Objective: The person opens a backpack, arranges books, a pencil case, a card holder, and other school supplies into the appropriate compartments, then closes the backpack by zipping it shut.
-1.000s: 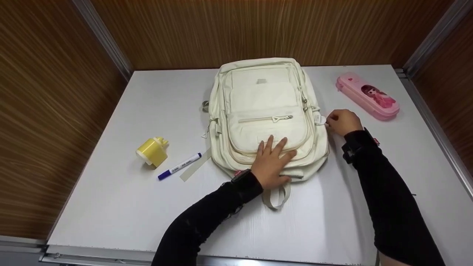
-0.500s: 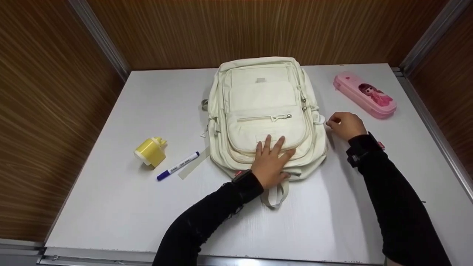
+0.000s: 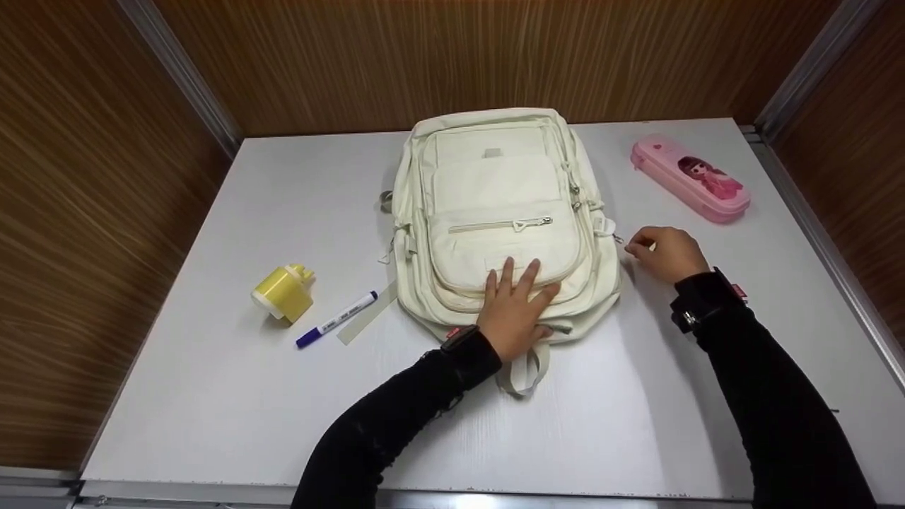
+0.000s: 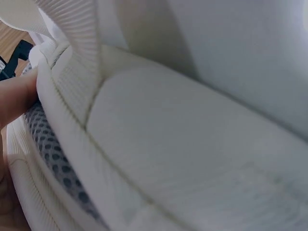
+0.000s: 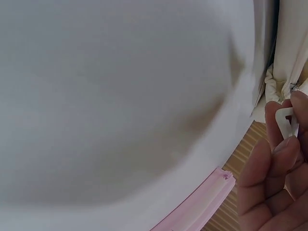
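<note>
A cream backpack [image 3: 495,191] lies front side up on the table. My left hand [image 3: 512,318] rests on its lower front with the fingers spread. In the left wrist view, part of that hand [image 4: 17,98] shows beside grey mesh padding [image 4: 55,159]. Off the bag's right side, my right hand [image 3: 668,254] pinches a white zipper pull [image 5: 285,124] between thumb and fingers. A small metal piece [image 3: 618,239] shows between the bag's edge and those fingertips.
A pink pencil case [image 3: 689,177] lies at the back right. Left of the bag are a yellow-and-white object [image 3: 284,293], possibly a pencil sharpener, and a blue-capped marker [image 3: 337,319]. A flat strap [image 3: 368,314] sticks out beside the marker. Wood-grain panels [image 3: 459,63] enclose the table.
My right hand has moved slightly right and nearer the front, away from the bag's edge. The metal piece now shows beyond that edge. My left hand stays on the bag.
</note>
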Demonstrator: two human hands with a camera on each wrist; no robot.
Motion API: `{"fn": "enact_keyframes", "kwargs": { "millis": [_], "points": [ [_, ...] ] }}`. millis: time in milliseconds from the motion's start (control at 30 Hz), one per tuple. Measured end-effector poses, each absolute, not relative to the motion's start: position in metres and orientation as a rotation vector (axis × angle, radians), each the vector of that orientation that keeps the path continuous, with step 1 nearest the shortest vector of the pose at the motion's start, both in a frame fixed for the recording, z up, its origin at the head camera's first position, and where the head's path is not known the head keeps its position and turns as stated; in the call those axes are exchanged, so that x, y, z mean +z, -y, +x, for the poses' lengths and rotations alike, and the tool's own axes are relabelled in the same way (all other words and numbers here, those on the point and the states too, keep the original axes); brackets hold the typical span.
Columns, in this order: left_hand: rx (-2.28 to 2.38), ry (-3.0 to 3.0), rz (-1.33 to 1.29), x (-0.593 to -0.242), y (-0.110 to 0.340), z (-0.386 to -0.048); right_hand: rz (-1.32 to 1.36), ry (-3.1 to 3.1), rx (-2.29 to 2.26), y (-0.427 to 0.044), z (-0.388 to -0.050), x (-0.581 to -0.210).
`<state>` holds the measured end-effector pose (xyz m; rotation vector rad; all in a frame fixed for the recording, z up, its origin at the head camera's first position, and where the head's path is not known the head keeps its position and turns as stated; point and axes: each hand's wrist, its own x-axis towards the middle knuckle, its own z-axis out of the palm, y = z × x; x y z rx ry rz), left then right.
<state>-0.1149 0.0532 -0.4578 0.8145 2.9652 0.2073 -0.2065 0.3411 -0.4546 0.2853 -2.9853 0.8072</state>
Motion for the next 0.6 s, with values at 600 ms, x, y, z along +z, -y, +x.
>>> {"fn": "enact_keyframes", "kwargs": {
  "millis": [600],
  "points": [
    [0.142,-3.003,0.769,-0.458,-0.058,-0.113,0.2,2.963,0.837,-0.334,-0.16,-0.46]
  ]
}}
